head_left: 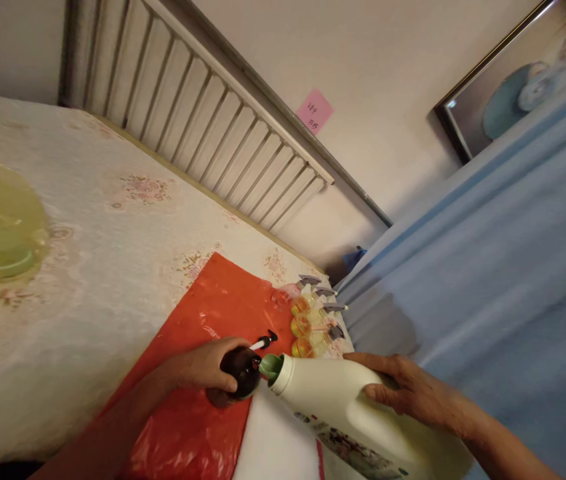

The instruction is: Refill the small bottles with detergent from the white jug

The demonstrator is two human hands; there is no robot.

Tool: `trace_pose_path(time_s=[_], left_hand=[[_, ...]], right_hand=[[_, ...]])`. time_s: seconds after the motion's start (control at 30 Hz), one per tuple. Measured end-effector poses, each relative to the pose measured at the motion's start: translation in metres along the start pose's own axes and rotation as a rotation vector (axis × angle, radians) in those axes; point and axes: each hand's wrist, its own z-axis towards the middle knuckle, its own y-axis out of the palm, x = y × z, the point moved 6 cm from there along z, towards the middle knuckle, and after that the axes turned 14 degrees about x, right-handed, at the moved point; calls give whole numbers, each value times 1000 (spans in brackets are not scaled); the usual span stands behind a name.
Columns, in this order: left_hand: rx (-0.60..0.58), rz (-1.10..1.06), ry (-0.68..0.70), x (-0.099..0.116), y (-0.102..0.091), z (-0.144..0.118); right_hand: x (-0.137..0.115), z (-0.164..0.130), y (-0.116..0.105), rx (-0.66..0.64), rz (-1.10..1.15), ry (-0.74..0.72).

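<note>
My left hand (205, 367) is wrapped round a small dark bottle (243, 375). My right hand (413, 393) grips a large cream-coloured jug (330, 390) with a printed label, tipped on its side. Green liquid (271, 365) shows in the jug's uncapped mouth, which is right up against the top of the dark bottle. Whether the liquid runs into the bottle I cannot tell. Just beyond the bottle lies a black pump top (266, 341) with a white tube. Beneath the bottle spreads a red plastic sheet (203, 433).
Several small orange-tinted containers (301, 327) and grey-topped spray bottles (330, 307) stand past the sheet. A yellow-green transparent basin (3, 193) sits on the flowered tablecloth (113, 280) at left. A radiator (203, 127) runs behind, with a blue curtain (487, 280) at right.
</note>
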Motion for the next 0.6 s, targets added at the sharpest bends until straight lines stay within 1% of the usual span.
trace_pose_path(time_s=[0.3, 0.47, 0.6], left_hand=[[21, -8, 16, 2, 0, -1], [-4, -50, -24, -1, 1, 0], [6, -26, 7, 1, 0, -1]], right_hand=[[0, 1, 0, -2, -18, 6], [1, 0, -1, 14, -41, 12], [0, 0, -1, 14, -43, 8]])
